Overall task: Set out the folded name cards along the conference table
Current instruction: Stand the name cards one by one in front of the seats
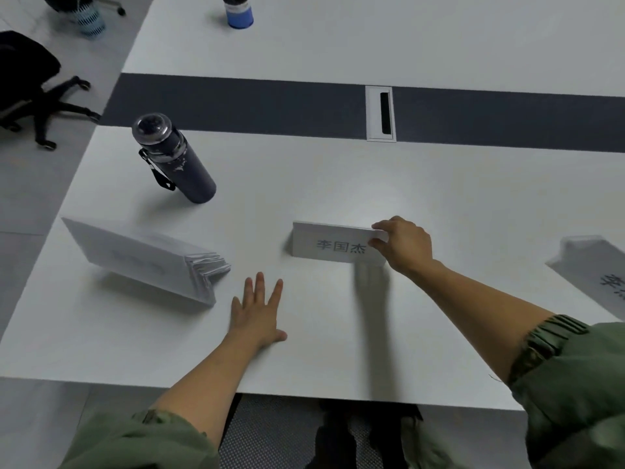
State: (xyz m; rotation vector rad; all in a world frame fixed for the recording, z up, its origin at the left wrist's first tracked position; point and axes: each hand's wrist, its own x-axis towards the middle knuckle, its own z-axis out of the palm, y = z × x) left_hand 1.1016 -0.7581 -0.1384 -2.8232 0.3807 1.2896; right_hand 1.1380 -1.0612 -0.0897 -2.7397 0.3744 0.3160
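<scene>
A folded white name card [333, 244] with dark printed characters stands upright on the white conference table [338, 184], a little right of centre. My right hand [404, 245] pinches its right end at the top fold. My left hand [258, 311] lies flat on the table with fingers spread, holding nothing, between the card and a stack of nested folded name cards [145, 258] at the left. Another name card [595, 269] stands at the far right edge, partly cut off.
A dark water bottle [174, 157] stands behind the stack at the left. A blue-based bottle [238, 10] stands at the far top. A dark strip with a cable port [380, 113] crosses the table. A black office chair [30, 86] is on the floor at left.
</scene>
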